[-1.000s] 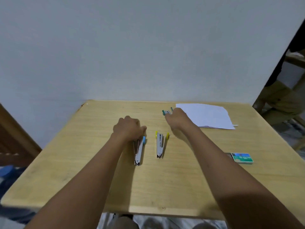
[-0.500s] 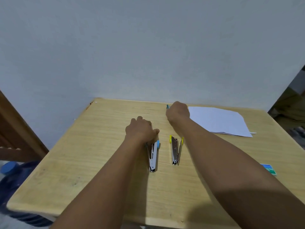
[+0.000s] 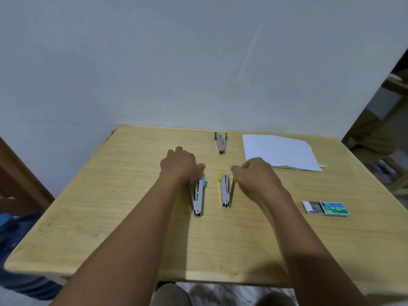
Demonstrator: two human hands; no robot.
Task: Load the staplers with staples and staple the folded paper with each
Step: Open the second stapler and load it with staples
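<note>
Three small metal staplers lie on the wooden table [image 3: 132, 228]. My left hand [image 3: 181, 165] grips the rear end of the blue-capped stapler [image 3: 197, 198], which lies hinged open in a narrow V. The yellow-capped stapler [image 3: 225, 191] lies just to its right, also hinged open. My right hand [image 3: 256, 173] sits with curled fingers right beside that stapler's rear end, with nothing visibly in it. The teal-capped stapler [image 3: 220, 143] lies alone near the far edge. The folded white paper [image 3: 280, 151] lies at the far right. A partly slid-open staple box [image 3: 326, 208] is at the right.
A plain wall rises directly behind the table. Wooden furniture [image 3: 379, 129] stands to the right and a dark wooden piece [image 3: 19, 184] to the left. Blue fabric [image 3: 13, 239] lies below the table's left edge.
My right hand has let go of the teal stapler at the far edge and drawn back beside the yellow one. The left hand stays on the blue stapler. The camera view shifted.
</note>
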